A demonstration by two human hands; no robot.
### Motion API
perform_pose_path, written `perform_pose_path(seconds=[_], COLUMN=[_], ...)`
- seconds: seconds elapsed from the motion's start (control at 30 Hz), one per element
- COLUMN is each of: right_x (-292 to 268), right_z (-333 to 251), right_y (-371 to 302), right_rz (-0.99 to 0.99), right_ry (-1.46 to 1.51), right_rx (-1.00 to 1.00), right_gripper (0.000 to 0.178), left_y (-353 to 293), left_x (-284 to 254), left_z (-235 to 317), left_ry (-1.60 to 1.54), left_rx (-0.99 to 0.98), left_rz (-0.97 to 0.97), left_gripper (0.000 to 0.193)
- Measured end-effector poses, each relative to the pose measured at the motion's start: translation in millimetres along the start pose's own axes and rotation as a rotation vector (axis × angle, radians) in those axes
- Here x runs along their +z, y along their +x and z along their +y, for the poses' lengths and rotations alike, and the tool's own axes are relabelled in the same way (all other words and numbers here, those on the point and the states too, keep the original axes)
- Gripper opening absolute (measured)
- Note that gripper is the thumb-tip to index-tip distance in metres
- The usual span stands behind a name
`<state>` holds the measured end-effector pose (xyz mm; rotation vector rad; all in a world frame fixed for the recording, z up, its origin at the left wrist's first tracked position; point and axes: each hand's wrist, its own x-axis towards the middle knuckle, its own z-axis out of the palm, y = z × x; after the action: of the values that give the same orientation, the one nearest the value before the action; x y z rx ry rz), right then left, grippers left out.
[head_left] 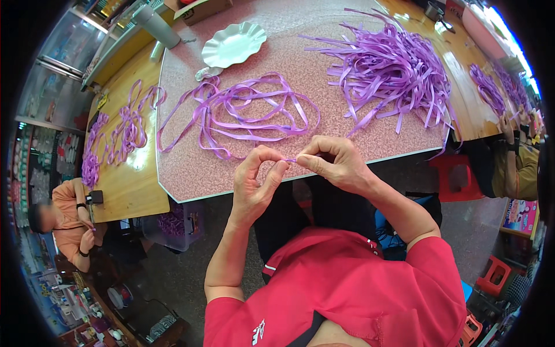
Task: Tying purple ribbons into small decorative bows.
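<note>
Between my two hands, a short stretch of purple ribbon [291,160] is pulled taut just off the table's near edge. My left hand [258,179] pinches one end of it between thumb and index finger. The other end is pinched by my right hand [335,163], with its fingers curled. Beyond my hands, long loose loops of purple ribbon [248,137] lie on the pink speckled tabletop [300,75]. To the right of them sits a big heap of cut purple ribbons [393,75].
A white scalloped dish [234,45] and a grey bottle [156,26] stand at the back left. At left, a person in orange [72,217] sits by a wooden table [139,173] with more ribbon. Another person's arm [511,156] shows at right, near a red stool [454,176].
</note>
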<state>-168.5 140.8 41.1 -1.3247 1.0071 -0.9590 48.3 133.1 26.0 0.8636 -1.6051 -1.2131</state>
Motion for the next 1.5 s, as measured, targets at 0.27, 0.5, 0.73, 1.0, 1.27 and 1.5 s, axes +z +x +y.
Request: perform_pose_path(seconds=[0.27, 0.5, 0.73, 1.0, 1.27, 1.5], right_x=[10, 11, 13, 12, 12, 10], right_z=[-2, -5, 4, -1, 0, 1], right_y=[2, -2, -1, -2, 0, -1], right_rz=[0.013, 0.063, 0.078, 0.050, 0.115, 0.072], right_ry=[-0.020, -0.013, 0.008, -0.117, -0.408, -0.352], right_rx=[-0.185, -0.024, -0.181, -0.324, -0.558, -0.500], right_gripper=[0.015, 0.009, 0.007, 0.011, 0.016, 0.011], left_y=[-2, -5, 4, 5, 9, 10], left_x=[11, 18, 18, 17, 17, 18], left_z=[8, 2, 7, 13, 11, 10], left_ry=[-0.110, -0.081, 0.508, 0.653, 0.796, 0.643], left_rx=[-0.108, -0.003, 0.442, 0.487, 0.592, 0.463], left_rz=[0.077, 0.212, 0.196, 0.213, 0.256, 0.204], left_gripper=[0.007, 0.008, 0.019, 0.023, 0.030, 0.026])
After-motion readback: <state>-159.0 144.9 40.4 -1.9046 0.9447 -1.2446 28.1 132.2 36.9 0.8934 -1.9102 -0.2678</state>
